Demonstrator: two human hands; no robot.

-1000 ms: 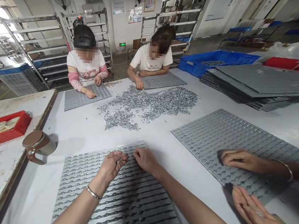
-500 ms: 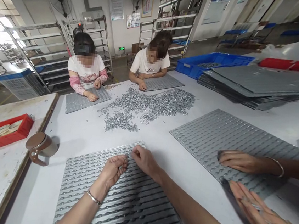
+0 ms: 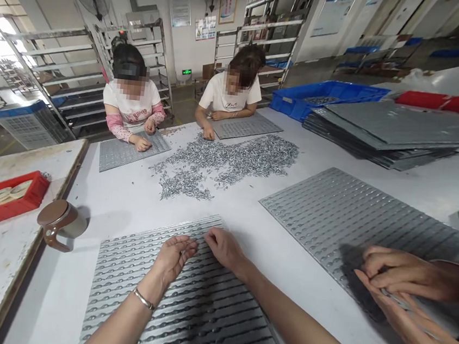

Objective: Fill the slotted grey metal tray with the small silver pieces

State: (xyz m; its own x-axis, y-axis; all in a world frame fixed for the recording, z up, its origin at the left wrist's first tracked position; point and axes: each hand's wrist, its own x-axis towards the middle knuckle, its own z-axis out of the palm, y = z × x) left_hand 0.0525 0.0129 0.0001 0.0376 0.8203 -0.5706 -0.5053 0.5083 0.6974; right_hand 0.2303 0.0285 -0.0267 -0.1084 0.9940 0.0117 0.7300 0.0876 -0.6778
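A grey slotted tray (image 3: 182,309) lies on the white table (image 3: 128,199) in front of me, most of its slots filled with small metal pieces. My left hand (image 3: 173,256) is cupped palm-up over the tray's far edge, with a few small metal pieces in it. My right hand (image 3: 223,248) is beside it, fingers pinched together at the tray's far edge; what they hold is too small to see. A large pile of loose metal pieces (image 3: 230,161) lies further out on the table.
A person's two hands (image 3: 402,283) work at a second tray (image 3: 332,210) on my right. Two people sit opposite with their own trays (image 3: 127,153). A brown cup (image 3: 60,222) lies at left, near a red bin (image 3: 2,205). Stacked trays (image 3: 385,133) and a blue crate (image 3: 323,97) are far right.
My hands stayed almost in place at the tray's far edge. The neighbouring person's hands on the right drew together over their tray. The person opposite on the right shifted a hand.
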